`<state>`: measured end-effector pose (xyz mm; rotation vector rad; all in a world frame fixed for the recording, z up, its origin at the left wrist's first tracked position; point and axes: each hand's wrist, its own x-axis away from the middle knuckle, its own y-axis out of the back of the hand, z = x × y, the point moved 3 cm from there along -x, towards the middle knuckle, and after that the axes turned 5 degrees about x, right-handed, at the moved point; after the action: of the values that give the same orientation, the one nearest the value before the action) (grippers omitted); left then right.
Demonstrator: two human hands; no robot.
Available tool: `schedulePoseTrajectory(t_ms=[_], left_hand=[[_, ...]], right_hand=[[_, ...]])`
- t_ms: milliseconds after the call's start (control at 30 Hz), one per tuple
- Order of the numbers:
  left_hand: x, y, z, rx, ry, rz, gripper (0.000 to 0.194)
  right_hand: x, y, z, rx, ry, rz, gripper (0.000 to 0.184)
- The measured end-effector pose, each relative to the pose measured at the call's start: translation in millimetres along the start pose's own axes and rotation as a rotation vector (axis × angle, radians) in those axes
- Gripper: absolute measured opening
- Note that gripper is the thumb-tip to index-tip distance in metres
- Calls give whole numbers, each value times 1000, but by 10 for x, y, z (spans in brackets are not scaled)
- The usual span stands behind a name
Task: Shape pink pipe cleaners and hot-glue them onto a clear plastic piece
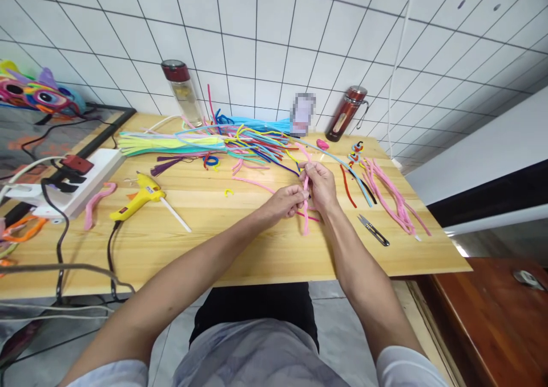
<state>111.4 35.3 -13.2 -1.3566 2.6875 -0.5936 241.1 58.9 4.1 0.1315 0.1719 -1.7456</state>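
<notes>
Both my hands meet over the wooden table (pixel 257 250), fingers closed on a pink pipe cleaner (pixel 305 224). My left hand (pixel 285 201) pinches it low, and its lower end hangs out beneath. Higher up, my right hand (pixel 320 182) grips the same strand, with a pink length leading out above toward the back. Fingers hide the middle of the strand. Just behind lies a heap of many-coloured pipe cleaners (pixel 252 141). To the right of my right hand are a red pipe cleaner (pixel 349 186), thread snips (pixel 374 231) and a bundle of pink pipe cleaners (pixel 391 196).
At the left lie a yellow glue gun (pixel 139 196) with a white stick and a power strip (pixel 85 176) with cables. A glass bottle (pixel 183 92) and a red flask (pixel 346 113) stand by the tiled wall (pixel 240 44). A blurred phone-like object (pixel 302 115) leans behind.
</notes>
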Motion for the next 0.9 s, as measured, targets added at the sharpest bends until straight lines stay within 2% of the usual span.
schedulePoseTrajectory(t_ms=[167,333,500,667,900], left_hand=[[97,65,27,-5,90,19,30],[165,83,49,-44,41,-12,25],[243,5,104,-48,-20,38,20],[295,-63,125,-126,-57,67,27],[300,-38,88,-257,-190,-22,31]], right_hand=[[75,-84,-21,-10,19,72,39],[105,-129,8,-34,26,73,33],[62,-52,108,1,71,-37,31],[20,49,144,107,115,-162,31],[-51,133,261,-27,107,-232,32]])
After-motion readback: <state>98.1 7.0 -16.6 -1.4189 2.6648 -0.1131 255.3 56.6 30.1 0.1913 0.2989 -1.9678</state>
